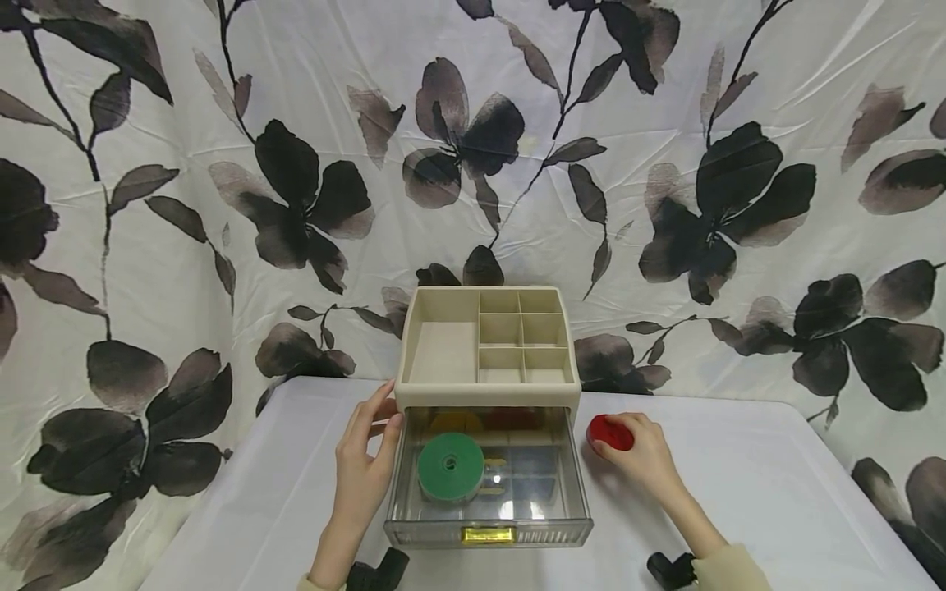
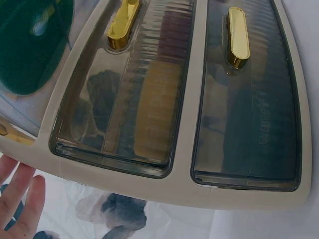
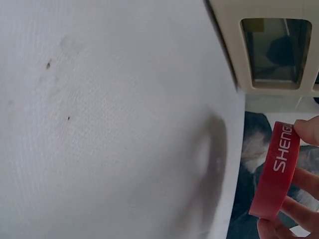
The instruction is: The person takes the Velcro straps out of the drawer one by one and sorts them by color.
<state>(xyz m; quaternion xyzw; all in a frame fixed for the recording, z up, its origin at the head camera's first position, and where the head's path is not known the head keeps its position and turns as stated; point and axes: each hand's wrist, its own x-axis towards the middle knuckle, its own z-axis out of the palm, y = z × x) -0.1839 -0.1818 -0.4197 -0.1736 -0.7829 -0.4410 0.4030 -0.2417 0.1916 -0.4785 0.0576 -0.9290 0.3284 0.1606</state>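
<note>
A cream desktop organizer (image 1: pixel 488 396) stands on the white table with its clear top drawer (image 1: pixel 532 532) pulled out. Inside that drawer lies a green tape roll (image 1: pixel 451 466), flat side up. My left hand (image 1: pixel 364 460) is at the organizer's left side, fingers extended and the fingertips right at its edge; the left wrist view shows those fingers (image 2: pixel 33 204) beside the cream frame. To the right of the drawer, my right hand (image 1: pixel 645 447) grips a red tape roll (image 1: pixel 610 432) between thumb and fingers. White lettering runs along the red tape roll (image 3: pixel 279 172) in the right wrist view.
Small open compartments (image 1: pixel 500 330) divide the organizer's top. Below the open drawer, closed clear drawers with gold handles (image 2: pixel 238 37) hold coloured items, a yellow one (image 2: pixel 158 109) among them. A floral curtain (image 1: pixel 473 164) hangs behind the table (image 1: pixel 739 484).
</note>
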